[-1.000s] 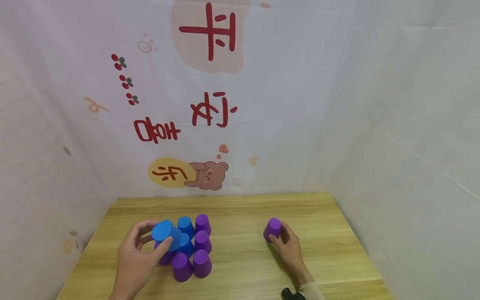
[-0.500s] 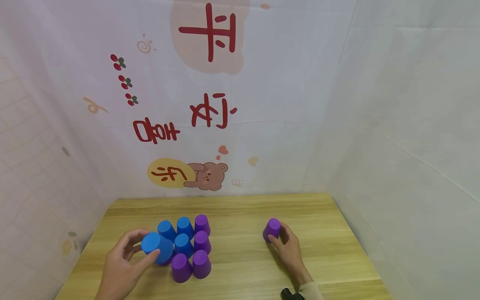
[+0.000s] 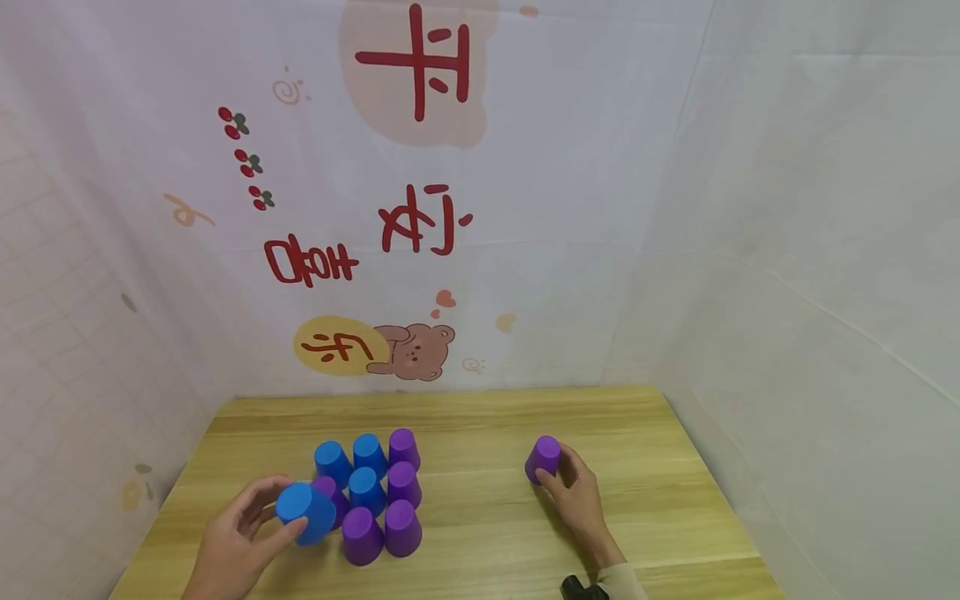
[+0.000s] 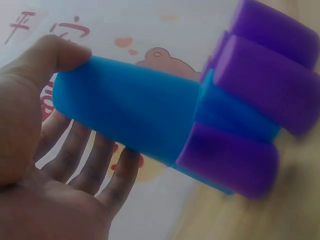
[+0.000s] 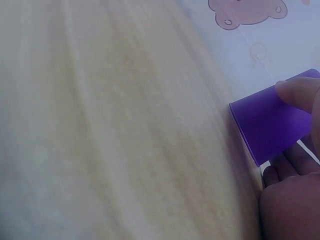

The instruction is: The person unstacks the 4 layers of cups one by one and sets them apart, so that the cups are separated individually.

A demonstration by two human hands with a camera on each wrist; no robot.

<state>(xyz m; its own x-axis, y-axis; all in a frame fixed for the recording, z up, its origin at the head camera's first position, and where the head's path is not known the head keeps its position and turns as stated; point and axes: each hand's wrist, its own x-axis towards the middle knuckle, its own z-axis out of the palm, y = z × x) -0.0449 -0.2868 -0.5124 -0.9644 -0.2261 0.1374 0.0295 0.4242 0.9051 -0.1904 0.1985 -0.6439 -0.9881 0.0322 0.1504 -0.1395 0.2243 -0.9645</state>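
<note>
My left hand [image 3: 242, 533] holds a blue cup [image 3: 307, 514], mouth down, between thumb and fingers at the left of a cluster of cups. In the left wrist view the thumb tip presses one side of this blue cup [image 4: 125, 107] and the fingers lie along the other. Behind it is a purple cup [image 3: 330, 502], partly hidden. Well off to the right, my right hand [image 3: 581, 500] grips a purple cup [image 3: 543, 460], also mouth down. The right wrist view has that purple cup [image 5: 272, 120] with its rim close to the table; contact there is unclear.
Upside-down blue cups [image 3: 366, 492] and purple cups [image 3: 403, 529] stand close together in rows on the wooden table [image 3: 480, 517]. A printed white curtain [image 3: 555, 250] hangs behind the table. A black object [image 3: 581, 588] is by the right sleeve.
My left hand has carried the blue cup leftward and toward the near edge, uncovering a blue cup and a purple cup in the cluster. The right hand has stayed in place.
</note>
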